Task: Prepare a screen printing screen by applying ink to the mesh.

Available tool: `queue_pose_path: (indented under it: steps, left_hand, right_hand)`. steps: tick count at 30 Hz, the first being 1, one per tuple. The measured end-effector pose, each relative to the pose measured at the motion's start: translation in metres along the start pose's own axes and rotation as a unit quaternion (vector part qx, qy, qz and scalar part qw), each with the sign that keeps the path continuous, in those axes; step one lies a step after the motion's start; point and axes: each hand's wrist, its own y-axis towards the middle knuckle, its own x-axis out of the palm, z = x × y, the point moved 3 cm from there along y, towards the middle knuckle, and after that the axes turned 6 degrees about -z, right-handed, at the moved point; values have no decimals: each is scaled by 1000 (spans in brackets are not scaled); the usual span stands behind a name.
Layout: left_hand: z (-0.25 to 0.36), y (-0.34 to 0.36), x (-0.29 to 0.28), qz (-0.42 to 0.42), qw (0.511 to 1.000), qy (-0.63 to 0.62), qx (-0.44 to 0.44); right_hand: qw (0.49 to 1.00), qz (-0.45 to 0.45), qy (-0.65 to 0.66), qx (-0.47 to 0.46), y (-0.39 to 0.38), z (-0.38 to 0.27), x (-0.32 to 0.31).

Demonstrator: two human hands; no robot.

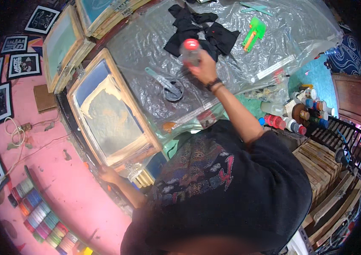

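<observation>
Black-shirted, we are leaning over the bench, right hand (204,68) wrapping closed around a clear red-capped bottle (190,52) above the plastic sheet (146,63), left hand (109,174) gripping the wooden screen frame (110,111) at its lower corner, fingers curled.

Your right hand (204,68) is stretched well out in front of you, the arm nearly straight and bare to the elbow, a dark band at the wrist, fingers wrapped closed in a grip. Your left hand (108,174) sits low at your left side, elbow bent, fingers curled closed.
</observation>
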Motion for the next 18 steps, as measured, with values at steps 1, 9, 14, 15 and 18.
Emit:
queue_pose_path:
  steps: [1, 9, 14, 15, 18]
  left_hand:
    - [21, -7, -2, 11, 999, -14, 31]
    - [141, -47, -17, -100, 985, 2, 137]
    - [172, -61, -27, -167, 976, -63, 124]
    - [174, -61, -25, -178, 973, -74, 125]
    - [199, -45, 0, -234, 949, -163, 134]
  right_hand:
    - [1000, -2, 7, -16, 16, -11, 7]
    - [993, -114, -18, -2, 104, 1, 105]
    - [993, -114, 16, 22, 95, 0, 118]
    - [994, -109, 9, 27, 91, 0, 119]
    - [991, -109, -17, 70, 82, 8, 94]
